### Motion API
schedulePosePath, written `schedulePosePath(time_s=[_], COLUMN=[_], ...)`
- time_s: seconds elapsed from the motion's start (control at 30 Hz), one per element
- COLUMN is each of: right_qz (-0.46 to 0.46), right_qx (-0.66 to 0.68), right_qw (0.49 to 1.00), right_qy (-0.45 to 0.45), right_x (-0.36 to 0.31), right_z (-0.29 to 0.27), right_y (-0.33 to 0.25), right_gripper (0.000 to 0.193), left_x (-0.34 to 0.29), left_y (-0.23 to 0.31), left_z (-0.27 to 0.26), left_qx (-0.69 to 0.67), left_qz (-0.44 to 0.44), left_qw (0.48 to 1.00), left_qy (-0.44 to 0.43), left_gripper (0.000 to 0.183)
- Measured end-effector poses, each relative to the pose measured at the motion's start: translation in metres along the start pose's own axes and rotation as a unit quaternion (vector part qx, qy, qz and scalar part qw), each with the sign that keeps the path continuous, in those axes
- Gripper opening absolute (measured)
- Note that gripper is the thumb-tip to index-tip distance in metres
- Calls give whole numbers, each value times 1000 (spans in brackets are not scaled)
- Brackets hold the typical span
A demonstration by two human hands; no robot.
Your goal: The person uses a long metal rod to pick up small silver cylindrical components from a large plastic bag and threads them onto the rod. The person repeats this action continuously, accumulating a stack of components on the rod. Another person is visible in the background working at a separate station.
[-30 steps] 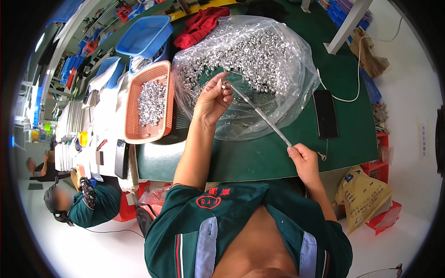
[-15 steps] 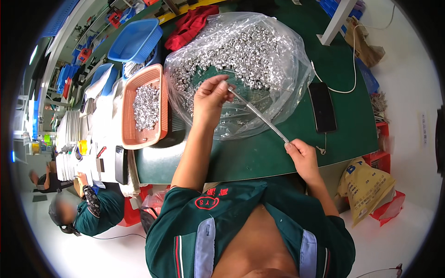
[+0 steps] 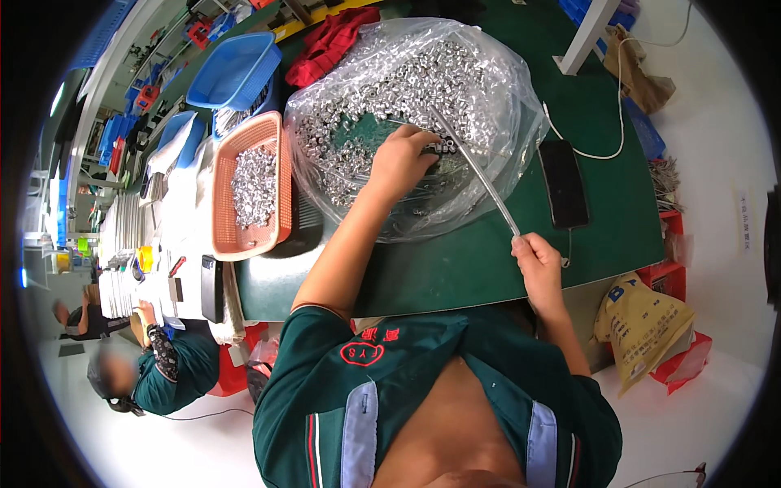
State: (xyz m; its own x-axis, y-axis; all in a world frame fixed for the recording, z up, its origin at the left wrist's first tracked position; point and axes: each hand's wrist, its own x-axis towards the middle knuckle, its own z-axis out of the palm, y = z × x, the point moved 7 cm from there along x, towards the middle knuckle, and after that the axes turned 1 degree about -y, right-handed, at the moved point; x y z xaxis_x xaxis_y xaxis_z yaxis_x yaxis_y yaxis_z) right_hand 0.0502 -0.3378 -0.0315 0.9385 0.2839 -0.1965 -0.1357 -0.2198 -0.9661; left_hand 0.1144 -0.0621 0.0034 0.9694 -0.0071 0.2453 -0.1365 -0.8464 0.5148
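My right hand (image 3: 537,264) is closed around the lower end of a long, thin silver metal rod (image 3: 486,180). The rod slants up and to the left, its far tip over a heap of small shiny metal sleeves (image 3: 460,85). These lie on a clear plastic bag (image 3: 521,106) spread on the green table. My left hand (image 3: 404,160) reaches over the near side of the heap, its thumb and fingers curved but apart beside several sleeves. Whether a fingertip touches a sleeve is hard to see.
A salmon-coloured basket (image 3: 285,195) with more sleeves stands left of the bag, with blue baskets (image 3: 236,73) behind it. A red cloth (image 3: 333,45) lies at the back. To the right are a black phone (image 3: 564,185) and a white cable (image 3: 606,160). Another person (image 3: 175,370) sits at left.
My left hand has left the rod's upper end and moved right, down to the sleeves. My right hand still holds the rod, now swung steeper with its tip farther up.
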Motion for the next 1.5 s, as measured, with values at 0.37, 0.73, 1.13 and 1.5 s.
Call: schedulePosePath(time_s=[0.37,0.73,1.13,1.5], right_qz=[-18,-21,-3,-33], right_qx=[-4,-10,-27,-82], right_qw=[1000,1000,999,995], right_qy=[-7,-2,-22,-39], right_x=[0,0,3,3], right_z=[0,2,6,15], right_y=[-3,-4,-4,-10], right_gripper=[28,27,25,25], left_x=[11,9,-11,-17], left_y=[12,3,-44,-50], left_z=[25,33,32,29], left_qx=[41,55,-939,-937], left_qz=[10,51,-145,-147], left_qw=[999,997,295,312], left_qy=[-31,0,-106,-49], left_gripper=[26,21,21,26])
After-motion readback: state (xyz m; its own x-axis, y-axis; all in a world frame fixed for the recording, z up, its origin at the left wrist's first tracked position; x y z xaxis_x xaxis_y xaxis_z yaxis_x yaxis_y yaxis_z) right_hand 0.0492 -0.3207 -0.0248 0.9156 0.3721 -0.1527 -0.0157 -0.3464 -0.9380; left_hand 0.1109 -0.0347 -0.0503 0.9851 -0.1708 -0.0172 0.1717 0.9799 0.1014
